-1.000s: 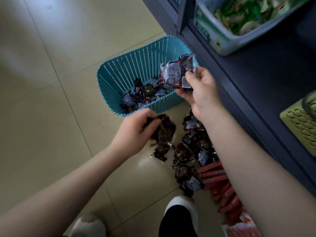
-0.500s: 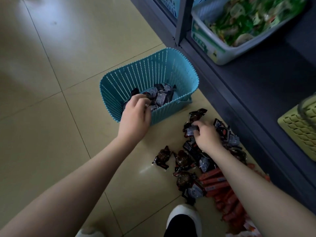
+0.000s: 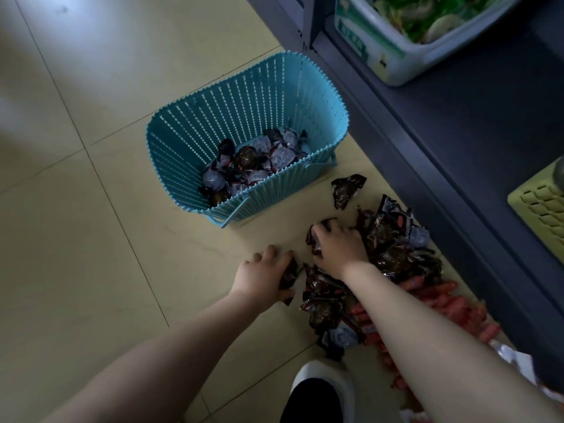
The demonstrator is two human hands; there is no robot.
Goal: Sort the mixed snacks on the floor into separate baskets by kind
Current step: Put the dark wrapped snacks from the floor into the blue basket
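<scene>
Head view looks down at a tiled floor (image 3: pixel 91 239) where a teal slatted basket (image 3: pixel 195 154) stands beside a dark shelving unit (image 3: pixel 457 166). Inside the basket lies a layer of dark and silver snack packets (image 3: pixel 259 166). Nearer the person, a pile of the same dark packets (image 3: pixel 393 248) sits on the floor against the shelf's foot, with one stray packet (image 3: pixel 348 189) lying apart between pile and basket. Red sausage sticks (image 3: pixel 442 303) lie under and beside the pile, toward the shelf. The left hand (image 3: pixel 262 276) is down at the pile's left edge, its fingers curled round a dark packet (image 3: pixel 290 274). The right hand (image 3: pixel 338 242) rests on top of the pile, fingers bent and gripping another dark packet (image 3: pixel 314 236) (only its edge shows past the knuckles). On the shelf sit a white bin (image 3: pixel 393 59) of green packets and a yellow-green basket (image 3: pixel 540 209). A white shoe (image 3: pixel 323 380) shows at the bottom edge.
</scene>
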